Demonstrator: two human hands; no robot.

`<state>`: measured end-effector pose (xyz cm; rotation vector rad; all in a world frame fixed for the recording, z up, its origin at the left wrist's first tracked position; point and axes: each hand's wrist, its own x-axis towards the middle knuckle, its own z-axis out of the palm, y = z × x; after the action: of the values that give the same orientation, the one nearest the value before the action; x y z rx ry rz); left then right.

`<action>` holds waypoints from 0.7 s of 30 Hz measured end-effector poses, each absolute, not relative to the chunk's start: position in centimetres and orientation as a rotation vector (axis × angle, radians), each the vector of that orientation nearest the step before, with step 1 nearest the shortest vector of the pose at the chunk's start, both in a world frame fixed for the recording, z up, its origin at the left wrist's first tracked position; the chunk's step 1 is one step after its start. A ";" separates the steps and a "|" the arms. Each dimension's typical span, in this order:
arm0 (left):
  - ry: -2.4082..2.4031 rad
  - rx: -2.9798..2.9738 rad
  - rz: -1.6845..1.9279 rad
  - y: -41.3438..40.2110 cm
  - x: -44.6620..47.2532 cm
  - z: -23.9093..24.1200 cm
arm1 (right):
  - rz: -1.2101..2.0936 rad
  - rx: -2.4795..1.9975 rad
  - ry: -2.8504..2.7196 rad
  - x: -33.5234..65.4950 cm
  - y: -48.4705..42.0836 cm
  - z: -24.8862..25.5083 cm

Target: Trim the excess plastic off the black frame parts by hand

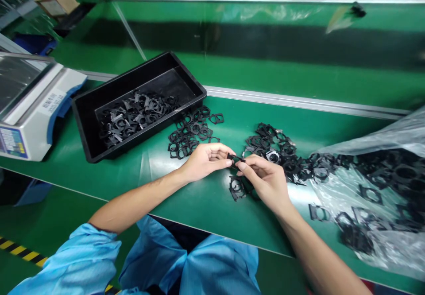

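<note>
Between my two hands is a small black plastic frame (pixel 236 158), gripped at its left end by the fingertips of my left hand (pixel 212 158) and at its right end by my right hand (pixel 265 177). Just below it on the green bench lies another black frame part (pixel 237 188), partly beside my right hand. Behind my right hand spreads a loose pile of black frame parts (pixel 265 137), with one silver-faced piece (pixel 272 156) among them. Behind my left hand lies a flatter group of black ring-like frames (pixel 194 129).
A black tray (pixel 142 136) partly filled with similar parts stands at the back left. Left of it is a white and blue bench scale (pixel 36 109). An open clear plastic bag (pixel 352 188) spills black parts on the right. A metal rail (pixel 299 101) runs behind.
</note>
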<state>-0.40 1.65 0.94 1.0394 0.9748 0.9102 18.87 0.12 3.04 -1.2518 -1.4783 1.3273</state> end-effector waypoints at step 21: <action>0.845 0.762 0.784 2.0 -0.9 1.2 | 1.340 -1.249 -1.487 19.2 0.2 3.6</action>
<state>-0.86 1.97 1.18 0.7622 0.8455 0.7839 19.16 0.21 3.56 -1.2485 -1.4873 1.3397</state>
